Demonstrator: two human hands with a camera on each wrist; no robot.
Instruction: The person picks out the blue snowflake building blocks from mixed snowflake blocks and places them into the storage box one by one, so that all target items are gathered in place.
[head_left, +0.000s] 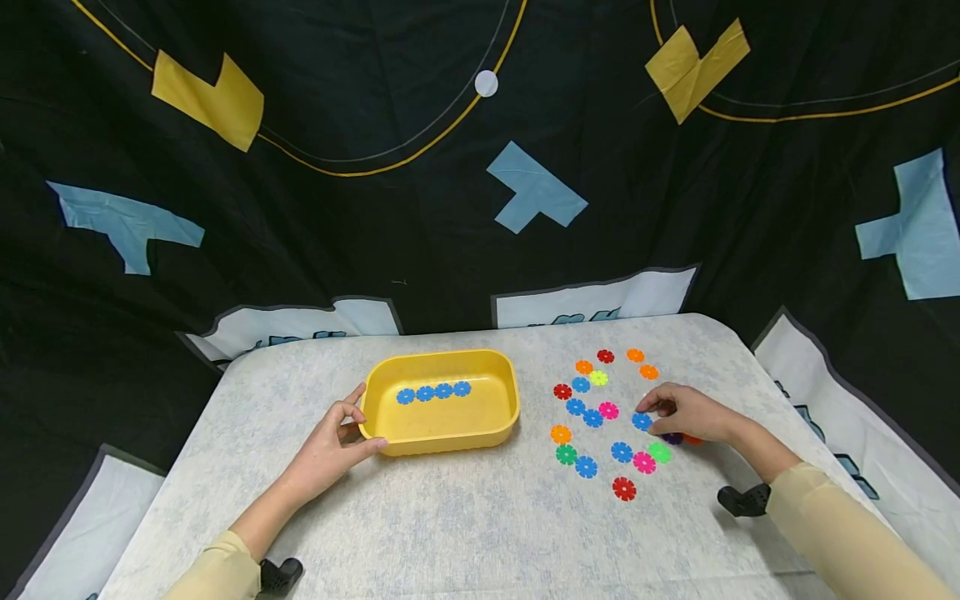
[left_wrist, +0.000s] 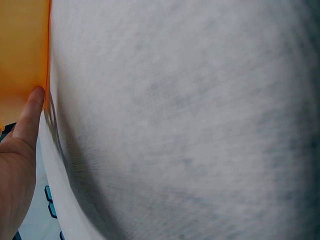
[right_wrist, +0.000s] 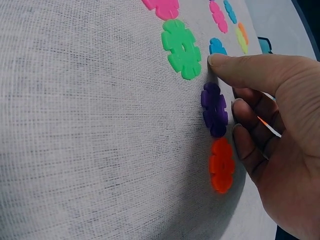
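My left hand (head_left: 333,442) grips the left end of a yellow tray (head_left: 450,446), fingers at its side and thumb at the front corner. In the left wrist view, the thumb (left_wrist: 30,117) touches the tray's wall (left_wrist: 25,55). A row of several blue notched plastic discs (head_left: 425,393) lies inside the tray. My right hand (head_left: 693,412) pinches a blue notched disc (head_left: 641,422) at the table, thumb and index finger at its edges; the index fingertip is hidden in the right wrist view. A purple disc (right_wrist: 215,110) and an orange-red disc (right_wrist: 221,165) lie beneath that hand.
Loose discs are scattered right of the tray, among them a red disc (head_left: 624,489), a green disc (head_left: 566,454) and a pink disc (head_left: 644,462). A pale cloth covers the table (head_left: 450,525). Behind it hangs a dark patterned curtain (head_left: 337,233).
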